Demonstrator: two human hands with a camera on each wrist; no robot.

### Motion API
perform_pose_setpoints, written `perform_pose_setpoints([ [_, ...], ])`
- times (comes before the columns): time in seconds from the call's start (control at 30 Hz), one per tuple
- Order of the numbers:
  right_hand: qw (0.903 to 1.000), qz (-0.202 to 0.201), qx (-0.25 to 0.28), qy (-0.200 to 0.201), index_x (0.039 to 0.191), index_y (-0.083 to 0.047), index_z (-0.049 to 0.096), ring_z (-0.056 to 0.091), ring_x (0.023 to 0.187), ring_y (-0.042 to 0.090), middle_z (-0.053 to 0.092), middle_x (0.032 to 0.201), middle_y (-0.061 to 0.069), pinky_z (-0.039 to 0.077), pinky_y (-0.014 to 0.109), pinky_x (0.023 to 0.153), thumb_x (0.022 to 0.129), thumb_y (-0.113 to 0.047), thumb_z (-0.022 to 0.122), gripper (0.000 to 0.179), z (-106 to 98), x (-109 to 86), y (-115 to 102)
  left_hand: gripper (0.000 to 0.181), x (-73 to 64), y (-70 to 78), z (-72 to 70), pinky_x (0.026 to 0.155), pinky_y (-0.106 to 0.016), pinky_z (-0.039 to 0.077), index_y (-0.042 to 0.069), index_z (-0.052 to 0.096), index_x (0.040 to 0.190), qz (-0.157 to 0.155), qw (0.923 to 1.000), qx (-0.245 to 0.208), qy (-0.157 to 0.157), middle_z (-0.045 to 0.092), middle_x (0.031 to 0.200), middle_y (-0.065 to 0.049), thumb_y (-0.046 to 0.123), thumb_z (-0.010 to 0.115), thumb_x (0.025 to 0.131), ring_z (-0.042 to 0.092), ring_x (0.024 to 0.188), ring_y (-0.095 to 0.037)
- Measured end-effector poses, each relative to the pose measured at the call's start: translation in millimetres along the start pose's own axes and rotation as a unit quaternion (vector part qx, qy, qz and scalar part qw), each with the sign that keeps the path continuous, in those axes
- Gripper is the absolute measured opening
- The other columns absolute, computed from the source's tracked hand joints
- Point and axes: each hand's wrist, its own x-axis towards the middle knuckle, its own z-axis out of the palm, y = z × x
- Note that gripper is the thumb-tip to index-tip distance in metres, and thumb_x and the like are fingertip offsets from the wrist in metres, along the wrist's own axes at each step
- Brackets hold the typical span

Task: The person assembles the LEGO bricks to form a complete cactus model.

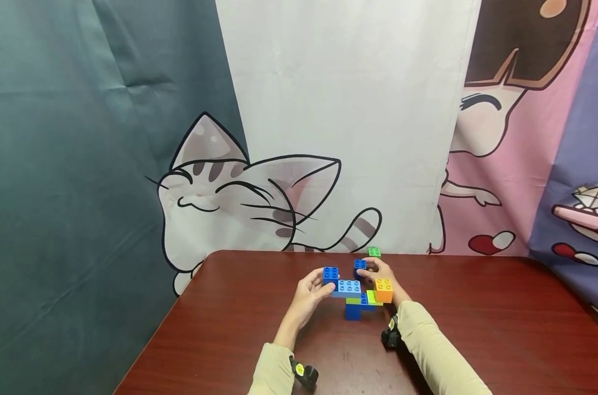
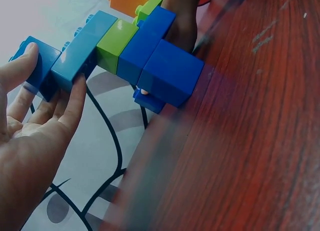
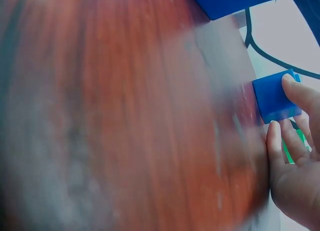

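My left hand (image 1: 306, 296) grips a blue brick (image 1: 331, 274) at the left end of a built-up block structure, thumb in front and fingers behind. That structure joins a light blue brick (image 1: 349, 288), lime green bricks (image 1: 371, 298), an orange brick (image 1: 383, 291) and a dark blue brick (image 1: 353, 312) at its base. In the left wrist view, fingertips also touch the light blue brick (image 2: 85, 51) from beneath. Behind the structure, my right hand (image 1: 382, 271) pinches a separate blue brick (image 1: 360, 264) between thumb and fingers, close to the tabletop in the right wrist view.
A green brick (image 1: 374, 252) stands near the far edge of the reddish-brown table (image 1: 220, 329), just beyond the right hand. A cloth printed with a cartoon cat (image 1: 230, 203) hangs behind the table.
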Motion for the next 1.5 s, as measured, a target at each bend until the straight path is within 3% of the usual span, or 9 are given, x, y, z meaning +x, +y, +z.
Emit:
perform_pose_setpoints([
  [0.2, 0.9989, 0.022, 0.041, -0.001, 0.129, 0.005, 0.047, 0.062, 0.082, 0.014, 0.059, 0.117, 0.029, 0.055, 0.022, 0.076, 0.092, -0.023, 0.068, 0.051, -9.0, -5.7, -8.3, 0.048, 1.3, 1.4, 2.6, 0.087, -0.018, 0.053, -0.008, 0.045, 0.135, -0.007, 0.9999, -0.01, -0.002, 0.049, 0.137, -0.036, 0.008, 0.063, 0.094, 0.064, 0.104, -0.005],
  [0.33, 0.9991, 0.031, 0.03, 0.002, 0.128, 0.003, 0.045, 0.063, 0.08, 0.018, 0.058, 0.118, 0.032, 0.053, 0.023, 0.072, 0.094, -0.021, 0.066, 0.047, -17.2, -15.0, -17.8, 0.048, 1.2, 0.5, 4.4, 0.087, -0.018, 0.053, -0.009, 0.044, 0.136, -0.01, 0.9998, -0.02, 0.0, 0.048, 0.137, -0.037, 0.005, 0.062, 0.094, 0.064, 0.102, -0.004],
  [0.6, 0.9993, 0.032, -0.021, -0.005, 0.129, 0.005, 0.044, 0.06, 0.107, 0.031, 0.057, 0.128, 0.033, 0.05, 0.024, 0.08, 0.095, -0.027, 0.064, 0.051, -23.8, -25.8, -19.3, 0.047, -2.9, -2.4, 3.0, 0.088, -0.018, 0.052, -0.008, 0.044, 0.136, -0.016, 0.9998, -0.009, 0.008, 0.05, 0.137, -0.035, 0.005, 0.061, 0.094, 0.063, 0.105, -0.006],
  [0.8, 0.9985, 0.008, -0.021, 0.05, 0.132, 0.005, 0.044, 0.066, 0.098, 0.024, 0.059, 0.128, 0.032, 0.057, 0.036, 0.087, 0.095, -0.027, 0.063, 0.052, -31.7, -27.3, -34.8, 0.049, -1.9, -1.3, 0.5, 0.09, -0.019, 0.053, -0.006, 0.045, 0.138, -0.019, 0.9998, 0.006, 0.003, 0.052, 0.138, -0.031, 0.008, 0.062, 0.094, 0.064, 0.107, -0.008],
  [1.0, 0.9976, -0.022, -0.026, 0.059, 0.137, 0.004, 0.046, 0.069, 0.102, 0.03, 0.058, 0.13, 0.031, 0.055, 0.043, 0.092, 0.097, -0.031, 0.06, 0.055, -41.2, -32.0, -60.4, 0.048, -1.4, -0.3, -1.9, 0.091, -0.02, 0.053, -0.007, 0.045, 0.137, -0.018, 0.9998, 0.006, 0.006, 0.05, 0.138, -0.034, 0.007, 0.062, 0.094, 0.064, 0.109, -0.01],
  [1.23, 0.9982, -0.047, -0.016, 0.033, 0.131, 0.005, 0.051, 0.069, 0.101, 0.027, 0.063, 0.124, 0.029, 0.057, 0.031, 0.087, 0.097, -0.027, 0.061, 0.048, -44.4, -43.0, -81.8, 0.049, 0.0, 0.3, -1.7, 0.09, -0.019, 0.053, -0.007, 0.044, 0.137, -0.018, 0.9998, -0.004, 0.005, 0.048, 0.139, -0.035, 0.006, 0.062, 0.094, 0.064, 0.105, -0.006],
  [1.5, 0.9944, -0.093, -0.046, -0.021, 0.129, 0.001, 0.052, 0.066, 0.108, 0.034, 0.066, 0.12, 0.025, 0.055, 0.045, 0.092, 0.097, -0.027, 0.061, 0.043, -48.4, -60.0, -96.1, 0.049, -0.3, 0.1, -0.6, 0.092, -0.02, 0.052, -0.006, 0.044, 0.138, -0.017, 0.9998, -0.001, 0.004, 0.049, 0.139, -0.034, 0.008, 0.062, 0.095, 0.063, 0.108, -0.008],
])
